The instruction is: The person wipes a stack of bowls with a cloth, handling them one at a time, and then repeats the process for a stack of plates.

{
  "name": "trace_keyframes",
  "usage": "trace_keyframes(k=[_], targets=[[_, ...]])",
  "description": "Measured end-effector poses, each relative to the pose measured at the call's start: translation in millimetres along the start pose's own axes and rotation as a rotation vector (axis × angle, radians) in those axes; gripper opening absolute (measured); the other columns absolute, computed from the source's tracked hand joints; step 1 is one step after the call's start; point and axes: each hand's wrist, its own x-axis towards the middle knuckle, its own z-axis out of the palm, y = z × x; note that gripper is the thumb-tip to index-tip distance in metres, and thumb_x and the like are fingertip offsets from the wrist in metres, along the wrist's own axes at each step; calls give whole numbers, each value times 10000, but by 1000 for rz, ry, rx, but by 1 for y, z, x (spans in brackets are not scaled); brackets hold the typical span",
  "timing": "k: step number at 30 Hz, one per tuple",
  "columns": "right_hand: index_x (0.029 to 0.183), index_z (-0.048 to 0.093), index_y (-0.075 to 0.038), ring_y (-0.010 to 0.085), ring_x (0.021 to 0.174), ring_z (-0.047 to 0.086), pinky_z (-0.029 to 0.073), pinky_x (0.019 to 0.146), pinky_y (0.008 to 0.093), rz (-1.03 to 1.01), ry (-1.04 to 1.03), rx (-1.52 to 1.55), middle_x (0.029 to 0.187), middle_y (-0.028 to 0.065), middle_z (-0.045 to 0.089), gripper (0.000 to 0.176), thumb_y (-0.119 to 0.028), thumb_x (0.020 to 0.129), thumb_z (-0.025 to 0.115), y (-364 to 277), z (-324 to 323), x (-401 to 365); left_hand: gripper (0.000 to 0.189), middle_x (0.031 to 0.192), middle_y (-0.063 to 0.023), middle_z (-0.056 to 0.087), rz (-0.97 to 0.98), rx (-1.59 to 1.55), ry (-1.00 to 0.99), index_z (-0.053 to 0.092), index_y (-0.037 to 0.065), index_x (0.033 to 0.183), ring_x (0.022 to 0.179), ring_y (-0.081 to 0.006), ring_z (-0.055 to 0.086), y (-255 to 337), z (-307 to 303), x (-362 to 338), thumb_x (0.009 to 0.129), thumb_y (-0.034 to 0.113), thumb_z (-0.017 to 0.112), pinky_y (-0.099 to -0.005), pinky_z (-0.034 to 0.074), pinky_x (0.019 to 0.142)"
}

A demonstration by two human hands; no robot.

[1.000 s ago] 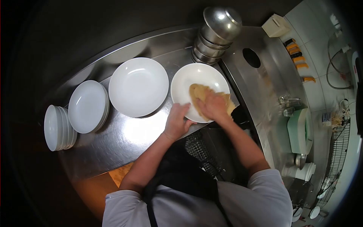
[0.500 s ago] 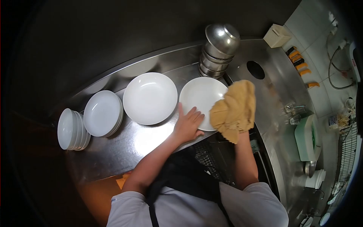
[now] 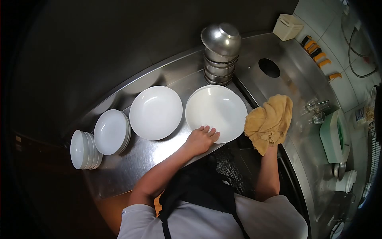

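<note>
A shallow white dish (image 3: 217,113) lies in front of me, a second rim just showing behind its upper left edge. My left hand (image 3: 201,140) grips its near rim, fingers over the inside and thumb out of sight. To the right of the dish, my right hand is almost wholly covered by a tan cloth (image 3: 270,121) bunched around it; only the wrist shows below. The cloth sits close to the dish's right rim. Another wide white dish (image 3: 156,113) rests on the left side of the first.
Further left on the steel counter (image 3: 135,173) are stacked white plates (image 3: 110,131) and stacked white bowls (image 3: 79,149). A stack of metal bowls (image 3: 221,53) stands behind the dish. Right are a round hole (image 3: 269,67), glasses (image 3: 318,117) and a green-white container (image 3: 332,137).
The dish by my left hand looks larger and shifted right, with a rim now showing behind it. My left fingers have gathered at its rim. The cloth has moved right, off the dish.
</note>
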Motion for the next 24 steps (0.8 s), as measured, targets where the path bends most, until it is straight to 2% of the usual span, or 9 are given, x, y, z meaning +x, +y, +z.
trace_keyframes(k=[7, 10, 13, 15, 17, 18, 19, 22, 24], targets=[[1507, 417, -67, 328, 1336, 523, 448, 1115, 500, -89, -35, -34, 1473, 155, 516, 618, -468, 1038, 459, -14, 6, 0, 221, 950, -105, 778, -139, -380, 290, 747, 83, 1066, 780, -333, 745, 9, -40, 18, 894, 216, 705, -411, 605, 772], [1516, 404, -71, 328, 1351, 512, 442, 1122, 502, -117, -53, -53, 1483, 155, 507, 629, -477, 1039, 454, -6, 13, -1, 212, 894, -114, 779, -287, -510, 297, 754, 41, 1023, 793, -255, 755, 14, -66, 24, 934, 232, 727, -358, 594, 750], [1529, 381, -73, 331, 1358, 506, 439, 1125, 506, -115, 27, -134, 1490, 154, 499, 637, -475, 1040, 459, 23, 26, -6, 300, 868, -130, 765, -601, -967, 476, 735, 2, 1098, 747, -186, 720, 20, -79, 28, 948, 262, 734, -335, 552, 694], [1540, 353, -74, 338, 1352, 511, 441, 1121, 511, -91, 111, -232, 1488, 151, 497, 643, -459, 1039, 474, 52, 40, -10, 290, 905, -102, 769, -605, -1218, 646, 719, -27, 1114, 768, -119, 674, 20, -83, 33, 951, 212, 738, -293, 539, 712], [1499, 444, -91, 365, 1343, 516, 445, 1091, 509, -214, -303, -1044, 1467, 174, 504, 708, -437, 921, 663, 88, 73, -21, 272, 949, -90, 773, -589, -1246, 660, 716, -26, 1126, 808, -121, 684, 22, -108, 32, 947, 178, 737, -292, 544, 735], [1470, 499, -102, 377, 1338, 518, 448, 1074, 508, -464, -474, -1424, 1454, 187, 510, 731, -425, 863, 744, 106, 100, -26, 232, 985, -76, 771, -484, -1225, 648, 718, -18, 1134, 871, -114, 691, 20, -113, 29, 946, 119, 724, -288, 546, 771], [1425, 573, -115, 387, 1333, 521, 455, 1051, 506, -924, -654, -1832, 1433, 206, 520, 724, -413, 805, 799, 107, 150, -28, 225, 983, -73, 770, -434, -1199, 697, 720, -16, 1132, 878, -111, 692, 20, -118, 24, 942, 104, 723, -286, 547, 773], [1316, 682, -148, 414, 1301, 531, 457, 1031, 478, -914, -816, -1757, 1381, 245, 537, 637, -407, 752, 824, 107, 186, -10, 208, 967, -71, 767, -322, -1210, 798, 726, -26, 1116, 867, -108, 693, 18, -143, 9, 933, 71, 727, -276, 553, 771], [1283, 685, -101, 367, 1222, 592, 483, 996, 437, -832, -705, -1486, 1305, 218, 599, 564, -388, 809, 792, 117, 199, 16, 214, 969, -81, 769, -441, -1184, 724, 727, -37, 1115, 864, -112, 693, 27, -173, -6, 936, 80, 733, -277, 555, 771]])
